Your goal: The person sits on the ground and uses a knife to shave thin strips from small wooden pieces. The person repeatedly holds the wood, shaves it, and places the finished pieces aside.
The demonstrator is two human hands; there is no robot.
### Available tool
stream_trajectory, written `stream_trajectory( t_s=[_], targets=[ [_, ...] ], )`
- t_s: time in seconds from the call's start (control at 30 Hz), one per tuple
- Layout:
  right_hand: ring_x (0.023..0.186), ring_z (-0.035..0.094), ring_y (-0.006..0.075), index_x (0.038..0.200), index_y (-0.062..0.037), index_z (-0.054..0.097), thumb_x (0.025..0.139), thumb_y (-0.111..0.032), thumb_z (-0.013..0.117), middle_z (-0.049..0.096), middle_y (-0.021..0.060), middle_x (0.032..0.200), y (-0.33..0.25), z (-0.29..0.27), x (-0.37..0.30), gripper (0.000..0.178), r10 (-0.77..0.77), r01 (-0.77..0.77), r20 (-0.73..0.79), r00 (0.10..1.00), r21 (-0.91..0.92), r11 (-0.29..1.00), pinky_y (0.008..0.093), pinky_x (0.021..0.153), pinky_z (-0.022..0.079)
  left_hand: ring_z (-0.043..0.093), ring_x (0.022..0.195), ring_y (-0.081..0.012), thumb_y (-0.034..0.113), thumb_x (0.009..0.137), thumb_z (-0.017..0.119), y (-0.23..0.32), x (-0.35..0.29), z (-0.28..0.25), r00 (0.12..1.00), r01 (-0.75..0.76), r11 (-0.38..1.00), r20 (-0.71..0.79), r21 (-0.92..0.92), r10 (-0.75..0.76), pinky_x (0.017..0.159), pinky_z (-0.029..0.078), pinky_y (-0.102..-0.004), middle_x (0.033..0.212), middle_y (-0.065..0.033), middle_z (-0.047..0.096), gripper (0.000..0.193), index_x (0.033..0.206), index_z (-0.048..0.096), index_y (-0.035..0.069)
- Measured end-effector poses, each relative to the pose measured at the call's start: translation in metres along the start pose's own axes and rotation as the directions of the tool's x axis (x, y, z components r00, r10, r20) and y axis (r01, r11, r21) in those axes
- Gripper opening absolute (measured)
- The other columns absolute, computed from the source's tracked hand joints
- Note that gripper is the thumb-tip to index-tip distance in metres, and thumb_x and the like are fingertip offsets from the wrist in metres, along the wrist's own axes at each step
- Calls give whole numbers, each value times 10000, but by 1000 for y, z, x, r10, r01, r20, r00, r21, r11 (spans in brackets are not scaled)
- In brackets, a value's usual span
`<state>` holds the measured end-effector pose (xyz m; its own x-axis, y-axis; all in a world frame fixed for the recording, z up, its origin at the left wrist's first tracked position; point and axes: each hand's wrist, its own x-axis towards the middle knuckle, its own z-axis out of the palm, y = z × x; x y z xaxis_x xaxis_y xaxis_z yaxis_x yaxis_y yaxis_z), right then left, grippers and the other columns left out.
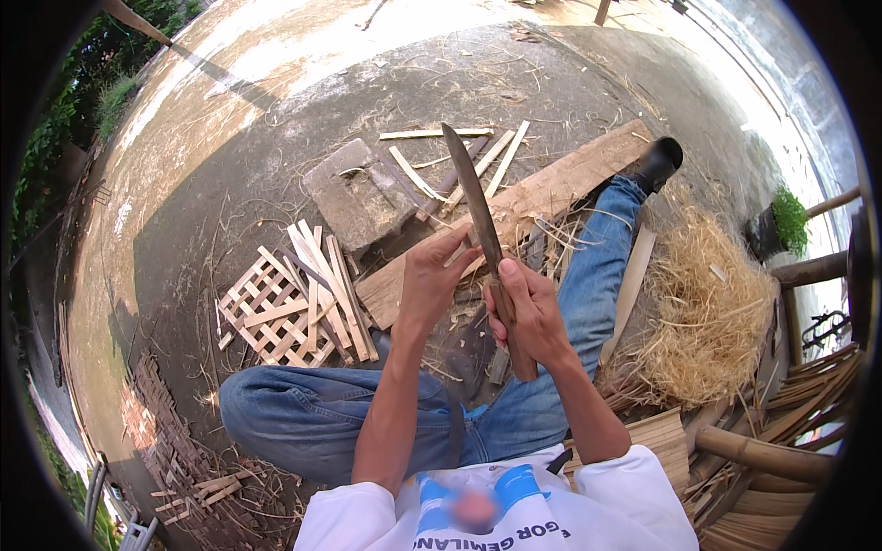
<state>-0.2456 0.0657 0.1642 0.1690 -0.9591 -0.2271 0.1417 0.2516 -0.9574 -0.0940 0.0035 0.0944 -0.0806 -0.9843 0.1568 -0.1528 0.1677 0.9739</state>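
Note:
My right hand is wrapped around the wooden handle of a long machete, its dark blade pointing up and away from me. Close to the lower part of the blade is my left hand, with thumb and forefinger apart and their tips at the blade's left edge. Whether those fingertips press on the metal is hard to see. Beneath both hands a wide wooden plank slants across the ground, running from near my left wrist to my outstretched foot.
Left of the plank lies a lattice of woven bamboo strips with loose slats on it. A concrete block sits beyond, beside several pale split strips. On the right are a heap of shavings and bamboo poles.

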Motion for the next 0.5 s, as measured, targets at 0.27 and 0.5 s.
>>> stream_trajectory(
  t_s=[0.27, 0.5],
  targets=[
    [475, 487, 55, 1413, -56, 544, 1120, -386, 390, 524, -6, 712, -2, 4, -2, 466, -39, 34, -30, 999, -148, 988, 234, 417, 421, 661, 812, -114, 78, 906, 739, 6, -1, 0, 1000, -30, 999, -4, 23, 30, 787, 523, -318, 911, -119, 758, 348, 1253, 718, 66],
    [475, 465, 41, 1485, -88, 513, 1125, -375, 377, 487, -19, 707, -6, 1, -3, 480, -117, 89, -52, 992, -380, 921, 226, 419, 400, 696, 800, -175, 74, 895, 740, 12, -2, 1, 993, -119, 985, 3, 124, 120, 761, 526, -350, 954, -172, 750, 333, 1227, 718, 57]
  ],
)
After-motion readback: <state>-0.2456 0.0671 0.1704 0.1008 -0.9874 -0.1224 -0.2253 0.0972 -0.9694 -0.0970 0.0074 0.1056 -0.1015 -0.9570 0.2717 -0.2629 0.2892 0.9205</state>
